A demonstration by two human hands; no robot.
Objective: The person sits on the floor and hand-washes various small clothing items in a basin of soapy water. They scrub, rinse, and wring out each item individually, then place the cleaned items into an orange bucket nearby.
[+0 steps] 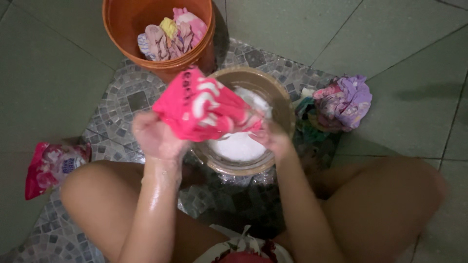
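Note:
A wet pink garment point(202, 104) with white markings is stretched between both my hands, just above a round brown basin point(280, 104) full of white suds. My left hand point(153, 136) grips the garment's left edge. My right hand point(273, 136) grips its right end over the basin's rim. Both forearms are wet and rise from between my bent knees.
An orange bucket point(129, 24) with several wrung clothes stands behind the basin. A heap of purple and pink clothes point(341, 102) lies on the floor to the right. A pink detergent pouch point(51, 165) lies at the left, beside my knee. The floor is grey tile and mosaic.

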